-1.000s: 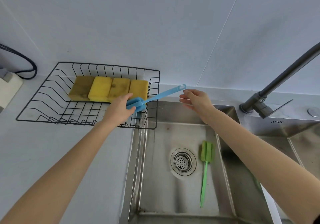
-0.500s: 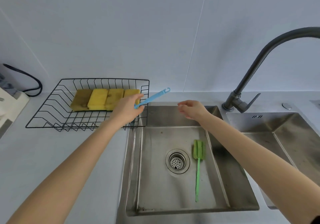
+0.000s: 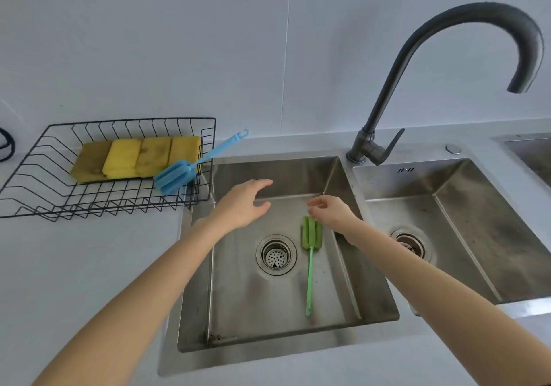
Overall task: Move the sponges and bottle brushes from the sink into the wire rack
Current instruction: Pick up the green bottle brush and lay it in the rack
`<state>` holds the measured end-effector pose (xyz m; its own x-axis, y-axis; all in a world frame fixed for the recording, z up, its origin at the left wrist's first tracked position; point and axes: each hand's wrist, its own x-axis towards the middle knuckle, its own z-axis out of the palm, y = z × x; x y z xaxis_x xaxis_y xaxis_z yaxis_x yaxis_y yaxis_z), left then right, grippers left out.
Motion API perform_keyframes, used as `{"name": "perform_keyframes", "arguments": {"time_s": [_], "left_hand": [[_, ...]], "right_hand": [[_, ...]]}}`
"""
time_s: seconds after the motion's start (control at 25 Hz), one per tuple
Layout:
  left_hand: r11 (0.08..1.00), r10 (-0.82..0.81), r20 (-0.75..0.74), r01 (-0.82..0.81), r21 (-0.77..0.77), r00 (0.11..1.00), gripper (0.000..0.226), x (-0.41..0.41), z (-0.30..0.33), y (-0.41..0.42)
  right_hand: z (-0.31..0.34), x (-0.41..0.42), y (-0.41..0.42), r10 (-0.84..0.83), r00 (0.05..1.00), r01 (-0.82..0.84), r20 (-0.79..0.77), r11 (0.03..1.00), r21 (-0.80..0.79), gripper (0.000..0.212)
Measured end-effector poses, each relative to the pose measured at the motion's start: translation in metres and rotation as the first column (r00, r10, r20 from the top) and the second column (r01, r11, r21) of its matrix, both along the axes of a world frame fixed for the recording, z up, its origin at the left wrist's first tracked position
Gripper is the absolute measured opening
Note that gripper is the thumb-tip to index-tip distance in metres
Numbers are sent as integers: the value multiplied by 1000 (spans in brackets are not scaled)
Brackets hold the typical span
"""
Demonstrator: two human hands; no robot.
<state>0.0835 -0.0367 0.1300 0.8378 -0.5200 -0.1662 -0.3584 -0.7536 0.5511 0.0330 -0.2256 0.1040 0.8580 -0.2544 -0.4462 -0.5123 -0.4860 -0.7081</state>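
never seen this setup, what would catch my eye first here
The tall dark curved faucet arches over the stainless steel sinks. Both bare hands, left and right, reach over a green bottle brush beside the drain. A black wire rack at left holds yellow sponges and a blue brush.

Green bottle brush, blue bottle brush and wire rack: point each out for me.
green bottle brush [image 3: 312,233], head view, on its sponge head in the sink.
blue bottle brush [image 3: 173,174], head view, on its sponge head inside the rack.
wire rack [image 3: 131,121], head view, on its back rim.
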Motion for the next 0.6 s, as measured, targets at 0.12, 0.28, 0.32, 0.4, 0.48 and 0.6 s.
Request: {"name": "perform_keyframes", "arguments": {"time_s": [0.12,0.28,0.32,0.4,0.48,0.6], "left_hand": [[995,-84,-61,87,50,995,56,-2,-20,-20],[977,-169,-109,181,108,979,59,0,-45,-47],[974,-184,-131,198,108,974,60,-1,-53,-54],[964,-211,-162,233,126,964,62,-2,-69,-65],[934,-263,-168,294,203,950,63,-1,-88,-74],[828,-394,-179,433,356,901,63,-3,-111,-82]], "right_hand": [[-18,-10,-13,-37,997,36,-67,999,-16,32],[-50,-21,-27,-41,981,35,-192,999,-33,37],[-60,-24,-29,-39,974,33,-225,999,-32,37],[-78,-29,-30,-47,957,40,-285,999,-32,39],[-96,-31,-32,-51,940,41,-337,999,-35,39],[-120,-34,-32,-31,919,25,-393,999,-21,39]]}}
